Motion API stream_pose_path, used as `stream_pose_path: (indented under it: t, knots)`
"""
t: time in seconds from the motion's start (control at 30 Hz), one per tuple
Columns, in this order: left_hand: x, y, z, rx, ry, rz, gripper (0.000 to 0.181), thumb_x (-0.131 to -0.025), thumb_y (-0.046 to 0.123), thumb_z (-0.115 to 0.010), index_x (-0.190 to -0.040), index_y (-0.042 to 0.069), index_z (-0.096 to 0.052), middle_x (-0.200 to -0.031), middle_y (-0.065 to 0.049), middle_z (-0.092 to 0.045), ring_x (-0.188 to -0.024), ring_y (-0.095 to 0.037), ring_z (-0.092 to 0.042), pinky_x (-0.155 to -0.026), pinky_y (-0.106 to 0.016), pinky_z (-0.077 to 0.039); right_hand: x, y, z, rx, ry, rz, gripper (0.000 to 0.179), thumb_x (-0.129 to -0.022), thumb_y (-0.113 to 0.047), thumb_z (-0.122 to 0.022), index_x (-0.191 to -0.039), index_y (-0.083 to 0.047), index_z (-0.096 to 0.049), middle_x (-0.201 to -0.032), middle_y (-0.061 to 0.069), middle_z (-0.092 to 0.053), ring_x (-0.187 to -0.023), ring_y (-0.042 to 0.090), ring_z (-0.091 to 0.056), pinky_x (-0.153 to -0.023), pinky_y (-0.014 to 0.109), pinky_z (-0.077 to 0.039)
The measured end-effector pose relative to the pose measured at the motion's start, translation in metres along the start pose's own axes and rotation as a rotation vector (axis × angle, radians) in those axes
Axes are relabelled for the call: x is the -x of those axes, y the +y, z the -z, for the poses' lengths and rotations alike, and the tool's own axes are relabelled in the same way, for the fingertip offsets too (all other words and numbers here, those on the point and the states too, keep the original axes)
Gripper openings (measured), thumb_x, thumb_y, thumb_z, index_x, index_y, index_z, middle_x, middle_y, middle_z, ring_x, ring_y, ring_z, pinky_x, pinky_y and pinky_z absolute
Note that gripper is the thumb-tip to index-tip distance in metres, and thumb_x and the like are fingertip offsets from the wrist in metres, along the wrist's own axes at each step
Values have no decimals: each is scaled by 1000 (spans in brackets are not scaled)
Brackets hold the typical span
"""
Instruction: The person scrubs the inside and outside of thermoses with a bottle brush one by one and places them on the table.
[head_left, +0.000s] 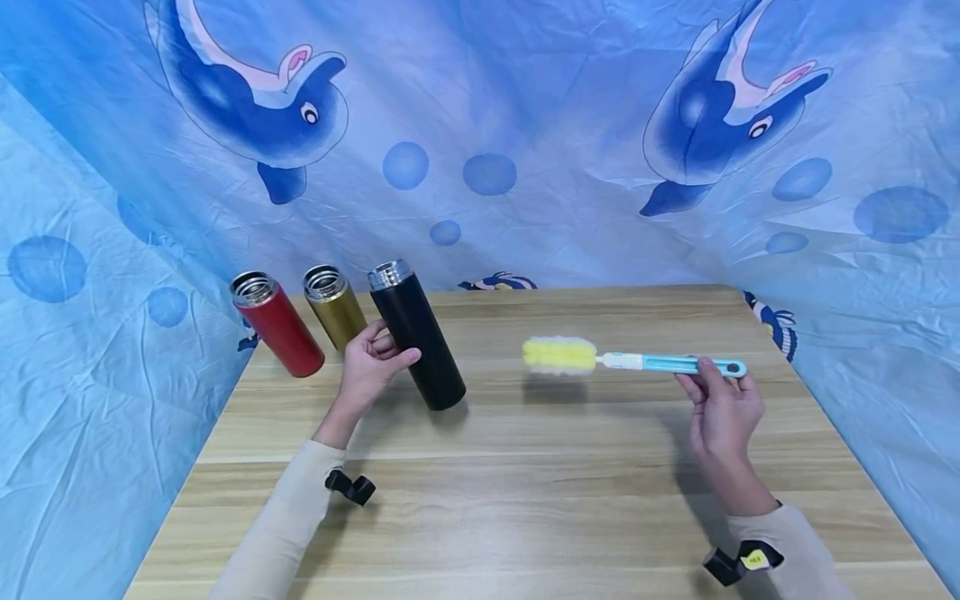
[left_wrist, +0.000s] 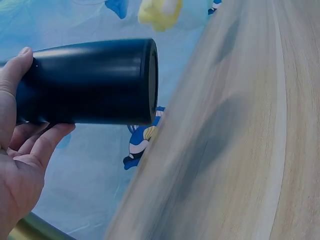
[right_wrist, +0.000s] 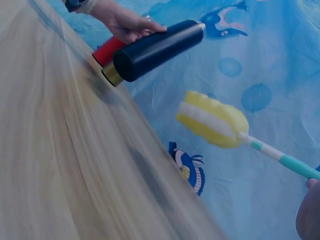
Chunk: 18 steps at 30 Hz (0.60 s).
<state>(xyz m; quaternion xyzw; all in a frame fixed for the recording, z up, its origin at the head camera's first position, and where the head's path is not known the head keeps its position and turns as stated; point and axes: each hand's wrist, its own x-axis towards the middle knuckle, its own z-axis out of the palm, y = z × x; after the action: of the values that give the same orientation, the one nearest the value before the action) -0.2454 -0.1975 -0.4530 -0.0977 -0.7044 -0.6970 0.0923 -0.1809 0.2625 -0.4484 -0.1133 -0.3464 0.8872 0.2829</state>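
Observation:
My left hand (head_left: 369, 367) grips a tall black thermos bottle (head_left: 420, 342) around its side. The bottle has no lid on, and its steel neck shows at the top. In the left wrist view the base of the black bottle (left_wrist: 95, 82) hangs above the table. Over the right side of the table my right hand (head_left: 726, 412) pinches the blue handle of a bottle brush (head_left: 561, 355). Its yellow and white sponge head points left toward the bottle, apart from it. The right wrist view shows the sponge brush (right_wrist: 215, 120) raised off the wood.
Left of the black bottle stand a lidless red thermos (head_left: 281, 329) and a shorter gold thermos (head_left: 336, 308), the latter close behind my left hand. The wooden table (head_left: 525, 500) meets a blue dolphin-print cloth (head_left: 562, 225) at its back and sides.

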Motion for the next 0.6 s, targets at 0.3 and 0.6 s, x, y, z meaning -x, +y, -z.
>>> stream_pose_path:
  t: [0.3, 0.6]
  knots:
    - [-7, -2, 1, -39, 30, -22, 66, -82, 5, -85, -140, 1, -54, -109, 1, -77, -100, -10, -73, -88, -25, -59, -16, -6, 5, -15, 72, 4, 29, -87, 8, -74, -107, 7, -54, -95, 21, -67, -72, 25, -75, -70, 31, -62]
    - [-14, -7, 0, -131, 47, -30, 73, -80, 10, -88, -145, 4, -53, -129, -22, -68, -107, -11, -71, -89, -24, -58, -38, -7, 12, 7, 131, 78, 35, -82, 7, -80, -105, 6, -54, -89, 20, -71, -72, 25, -76, -68, 32, -62]
